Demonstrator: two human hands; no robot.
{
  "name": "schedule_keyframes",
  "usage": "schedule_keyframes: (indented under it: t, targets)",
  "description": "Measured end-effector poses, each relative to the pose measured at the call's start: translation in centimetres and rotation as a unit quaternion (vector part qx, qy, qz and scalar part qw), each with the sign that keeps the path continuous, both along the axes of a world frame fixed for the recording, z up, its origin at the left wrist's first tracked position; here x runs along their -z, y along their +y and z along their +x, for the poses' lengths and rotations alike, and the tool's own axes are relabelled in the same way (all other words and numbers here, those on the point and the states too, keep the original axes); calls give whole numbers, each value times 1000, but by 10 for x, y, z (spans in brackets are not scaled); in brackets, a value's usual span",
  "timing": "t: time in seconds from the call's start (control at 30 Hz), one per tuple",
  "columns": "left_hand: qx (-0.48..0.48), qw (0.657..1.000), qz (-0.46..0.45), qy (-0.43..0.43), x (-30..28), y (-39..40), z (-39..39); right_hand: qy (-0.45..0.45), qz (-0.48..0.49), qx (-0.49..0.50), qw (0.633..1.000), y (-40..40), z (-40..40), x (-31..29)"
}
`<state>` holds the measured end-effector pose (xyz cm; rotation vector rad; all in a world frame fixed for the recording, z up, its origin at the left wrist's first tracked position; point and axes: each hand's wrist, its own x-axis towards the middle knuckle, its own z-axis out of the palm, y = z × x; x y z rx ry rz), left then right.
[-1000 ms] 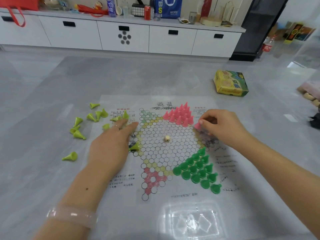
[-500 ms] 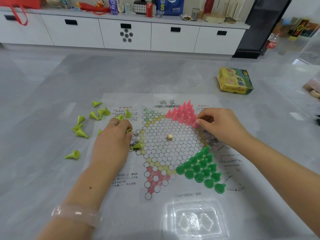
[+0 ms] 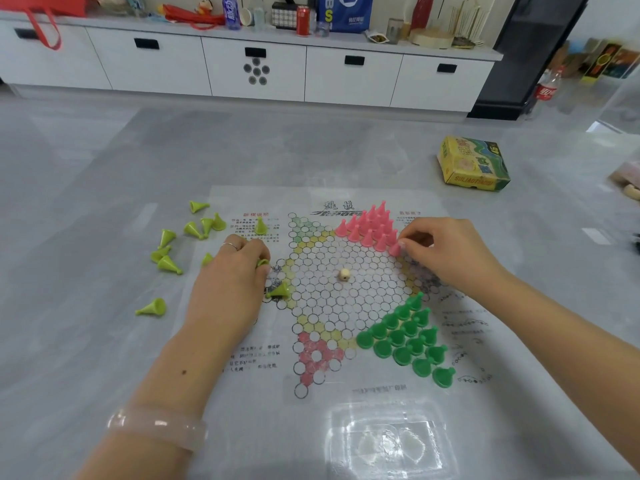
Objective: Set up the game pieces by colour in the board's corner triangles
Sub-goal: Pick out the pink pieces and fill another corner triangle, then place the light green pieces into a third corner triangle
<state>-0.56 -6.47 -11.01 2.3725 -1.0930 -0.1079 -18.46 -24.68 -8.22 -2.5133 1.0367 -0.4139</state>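
Observation:
A paper board [image 3: 332, 306] with a star of circles lies on the grey table. Pink cone pieces [image 3: 370, 226] fill its upper right triangle and dark green pieces [image 3: 408, 337] fill the lower right one. My right hand [image 3: 446, 251] pinches a pink piece [image 3: 394, 249] at the lower right end of the pink group. My left hand [image 3: 232, 275] is closed on a lime piece [image 3: 262, 263] at the board's left side. Another lime piece [image 3: 278, 292] lies toppled just below that hand's fingers. Several lime pieces [image 3: 180, 244] lie scattered left of the board.
A small beige die [image 3: 344, 274] sits at the board's centre. A yellow-green game box [image 3: 472, 164] lies at the far right. A clear plastic tray [image 3: 388, 441] is at the near edge. White cabinets [image 3: 256, 67] with bottles and bags line the back.
My right hand carried the pink piece left up to the edge of the pink group. My left hand curled its fingers shut around a lime piece.

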Motion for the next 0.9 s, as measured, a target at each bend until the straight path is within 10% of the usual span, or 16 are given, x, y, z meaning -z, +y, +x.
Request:
schedule_keyframes:
  t: [0.57,0.7,0.8,0.9]
  targets:
    - [27,999,-16,15,-1,3,6,58,-21,2,998,3,-6,-8]
    - [-25,986,-132,103,-15,6,-2,40,-18,14,999,17,-18,-32]
    - [-73,917,-246,304,-23,8,-4,17,-11,-25,999,47,-20,-52]
    - [-134,731,-358,566,-27,12,-1,39,15,-112,993,86,-12,-59]
